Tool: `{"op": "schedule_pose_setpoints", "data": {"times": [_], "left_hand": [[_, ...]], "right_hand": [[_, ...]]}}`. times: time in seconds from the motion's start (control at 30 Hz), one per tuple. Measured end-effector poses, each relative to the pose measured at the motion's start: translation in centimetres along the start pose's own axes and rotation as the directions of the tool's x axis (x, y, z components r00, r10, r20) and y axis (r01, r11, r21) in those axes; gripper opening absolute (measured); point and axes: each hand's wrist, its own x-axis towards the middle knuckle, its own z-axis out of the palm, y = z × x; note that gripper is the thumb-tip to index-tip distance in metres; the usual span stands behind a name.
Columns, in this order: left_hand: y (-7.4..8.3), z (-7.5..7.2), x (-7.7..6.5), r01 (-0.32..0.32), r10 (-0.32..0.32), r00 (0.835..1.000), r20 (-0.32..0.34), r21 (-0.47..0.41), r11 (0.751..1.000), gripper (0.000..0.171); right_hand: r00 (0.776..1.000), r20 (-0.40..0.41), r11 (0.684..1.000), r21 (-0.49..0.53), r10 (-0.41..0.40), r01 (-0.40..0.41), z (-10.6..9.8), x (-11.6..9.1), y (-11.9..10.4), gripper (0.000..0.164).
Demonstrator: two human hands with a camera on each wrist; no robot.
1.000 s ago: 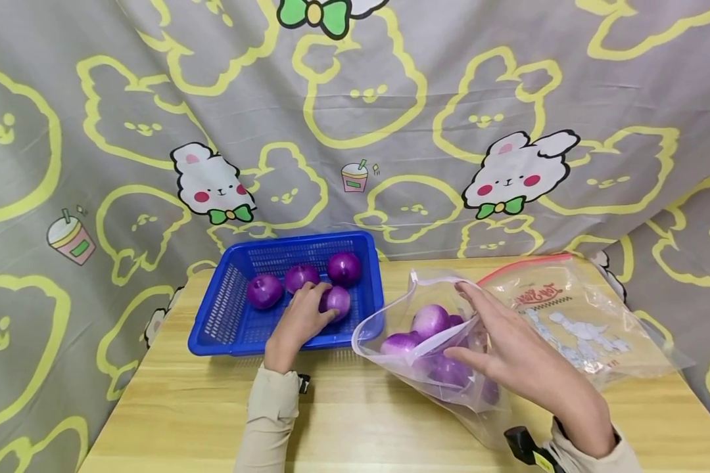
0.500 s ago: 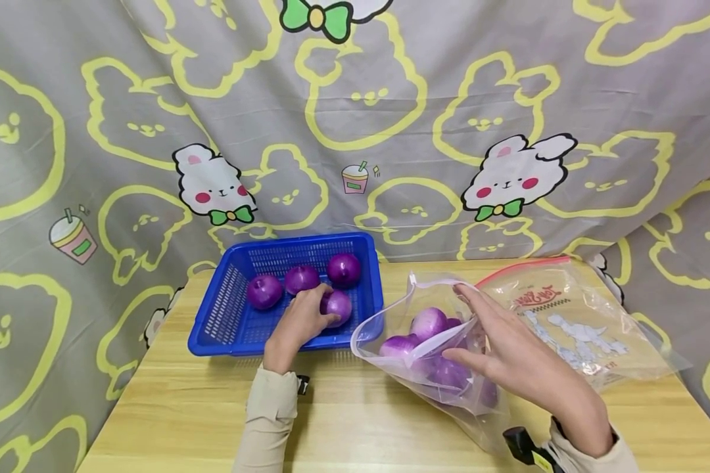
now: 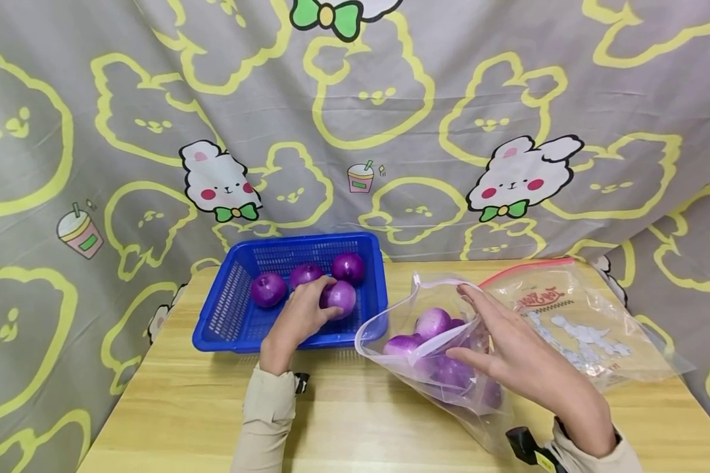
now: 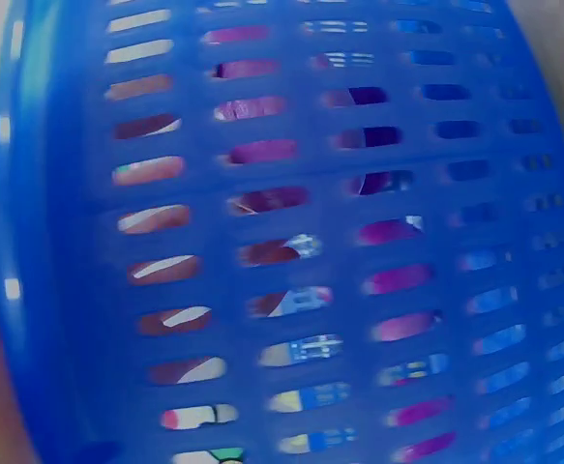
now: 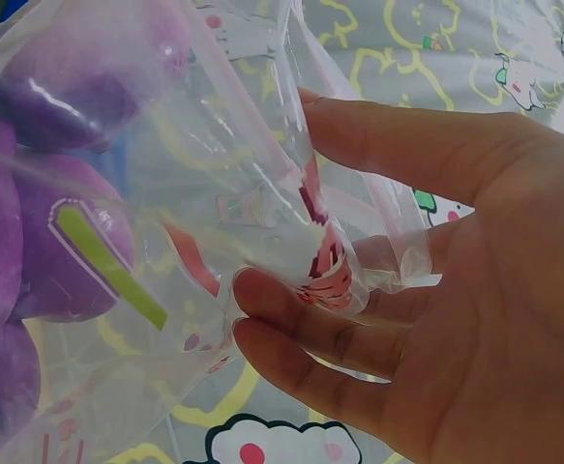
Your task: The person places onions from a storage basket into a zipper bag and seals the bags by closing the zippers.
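A curled left hand (image 3: 300,314) grips a round purple onion (image 3: 340,299) inside a rectangular blue plastic basket (image 3: 221,345); a widely spread right hand (image 3: 523,351) touches a clear plastic zip bag (image 3: 470,417) of more onions (image 3: 433,323).

Basket (image 3: 245,330) sits left of bag (image 3: 440,342), onions (image 3: 268,290) inside both.

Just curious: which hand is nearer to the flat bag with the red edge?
The right hand: it holds the onion-filled bag, beside the flat bag. The left hand grips an onion in the blue basket, farther away.
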Motion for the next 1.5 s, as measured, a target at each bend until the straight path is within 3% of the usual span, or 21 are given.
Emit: {"op": "schedule_pose_setpoints", "data": {"times": [0.3,0.7,1.07,1.3,1.5], "left_hand": [[1.9,-1.2,-0.4,-0.032,0.032,0.999,-0.017,-0.014,0.999,0.052],[4.2,-2.7,-1.3,-0.155,0.152,0.984,-0.092,-0.023,0.988,0.053],[6.7,-4.0,-2.6,-0.193,0.189,0.975,-0.113,-0.022,0.981,0.060],[8.0,-4.7,-3.4,-0.262,0.256,0.955,-0.154,-0.019,0.965,0.059],[9.6,-5.0,-4.2,-0.371,0.358,0.916,-0.183,-0.044,0.928,0.059]], "right_hand": [[1.000,0.003,1.000,-0.003,0.001,-0.001,0.1,0.0,0.1,0.090],[1.000,0.011,1.000,-0.003,0.010,-0.010,0.1,0.1,0.1,0.091],[1.000,0.005,1.000,0.005,0.000,0.000,0.0,0.0,0.0,0.090],[1.000,-0.003,1.000,-0.001,-0.012,0.012,0.0,0.0,0.0,0.089],[1.000,-0.006,1.000,-0.008,-0.021,0.021,0.1,0.0,0.0,0.089]]}}
